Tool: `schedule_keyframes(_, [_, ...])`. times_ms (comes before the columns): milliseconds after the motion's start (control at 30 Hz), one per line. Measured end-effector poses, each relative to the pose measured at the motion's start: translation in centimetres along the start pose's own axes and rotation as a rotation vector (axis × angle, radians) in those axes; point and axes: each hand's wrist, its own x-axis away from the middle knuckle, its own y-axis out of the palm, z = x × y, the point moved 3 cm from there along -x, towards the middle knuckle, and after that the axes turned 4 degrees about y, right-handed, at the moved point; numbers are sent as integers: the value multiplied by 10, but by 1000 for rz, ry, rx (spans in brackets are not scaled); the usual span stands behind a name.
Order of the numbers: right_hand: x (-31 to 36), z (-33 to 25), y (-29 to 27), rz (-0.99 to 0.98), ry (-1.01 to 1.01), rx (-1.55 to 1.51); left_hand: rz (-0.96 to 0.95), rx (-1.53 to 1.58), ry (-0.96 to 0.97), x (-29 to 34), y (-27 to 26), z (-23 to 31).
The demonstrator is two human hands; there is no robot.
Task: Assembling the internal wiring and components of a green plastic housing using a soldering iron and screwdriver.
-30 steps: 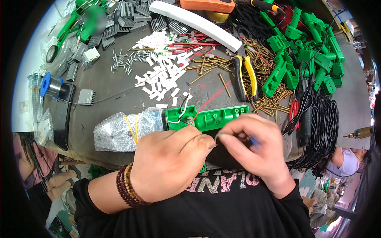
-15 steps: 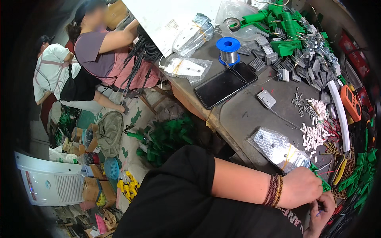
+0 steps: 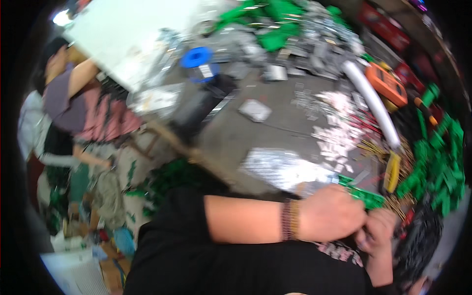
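Note:
My left hand (image 3: 330,212), with beaded bracelets (image 3: 290,220) on its wrist, is closed at the table's near edge. Its fingers point down toward my right hand (image 3: 377,230), which is curled just beside it. Whatever the fingers of either hand hold is hidden or too blurred to name. Just beyond both hands lies a green plastic piece (image 3: 368,197), partly covered by the left hand. A silvery bubble-wrapped packet (image 3: 280,168) lies against the far side of the left hand.
On the table (image 3: 231,142) are white connectors (image 3: 334,137), a grey box with a cable (image 3: 254,110), a phone (image 3: 196,115), a blue wire spool (image 3: 197,60), a white tube (image 3: 371,105), an orange meter (image 3: 386,83) and a yellow-handled tool (image 3: 392,172). Green parts (image 3: 437,167) hang right. Another person (image 3: 73,98) works left.
The view has swung right and blurred, so the table and both hands sit further left in it. Both hands stay closed together near the green piece, which shows more now.

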Motion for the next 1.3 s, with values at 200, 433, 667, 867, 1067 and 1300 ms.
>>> schedule_keyframes(200, [4, 13, -14, 65, 412, -755, -195, 187, -163, -26, -38, -2])
schedule_keyframes(433, [4, 13, -24, 192, 578, -662, -363, -335, -180, -69, 3, -33])
schedule_keyframes(667, [-10, 15, -11, 230, 705, -486, -294, 187, -218, -55, -1, -37])
schedule_keyframes(867, [-10, 15, -9, 229, 813, -638, -229, 243, -214, -50, 3, -36])
schedule_keyframes(1067, [-13, 13, -3, 218, 846, -723, -178, 248, -183, -49, 5, -36])
schedule_keyframes(1300, [-38, 4, -37, 248, 250, -36, -139, 135, -76, -45, 1, -25])
